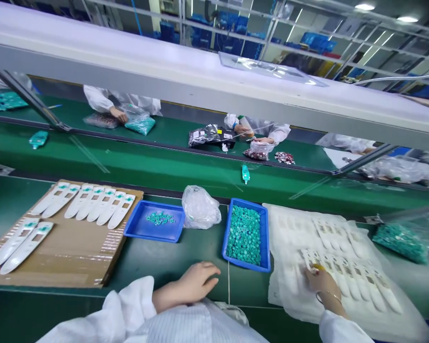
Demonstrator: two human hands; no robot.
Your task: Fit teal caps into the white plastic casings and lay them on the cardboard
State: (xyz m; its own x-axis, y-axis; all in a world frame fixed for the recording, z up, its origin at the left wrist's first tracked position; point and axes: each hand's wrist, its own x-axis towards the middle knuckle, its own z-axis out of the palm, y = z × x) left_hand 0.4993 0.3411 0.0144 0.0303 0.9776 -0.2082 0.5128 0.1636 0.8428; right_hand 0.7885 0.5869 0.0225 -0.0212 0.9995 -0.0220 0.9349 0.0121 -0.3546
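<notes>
My left hand (195, 282) rests on the green table with its fingers loosely curled and nothing in it, just in front of a blue tray (265, 238) full of small teal rings. My right hand (320, 280) lies on a pile of white plastic shells (346, 267) in a clear bag, its fingers pinched on one white shell (309, 259) with a yellow spot beside it. A smaller blue tray (139, 228) holds a few teal rings. Several finished white shells with teal buttons (96, 205) lie in a row on a cardboard sheet (67, 252) at the left.
A crumpled clear bag (200, 207) sits between the trays. A bag of teal parts (402, 240) lies at the far right. A teal piece (245, 174) rides the green conveyor. Other people's hands (252, 136) work with bags across the belt under a white shelf beam (200, 81).
</notes>
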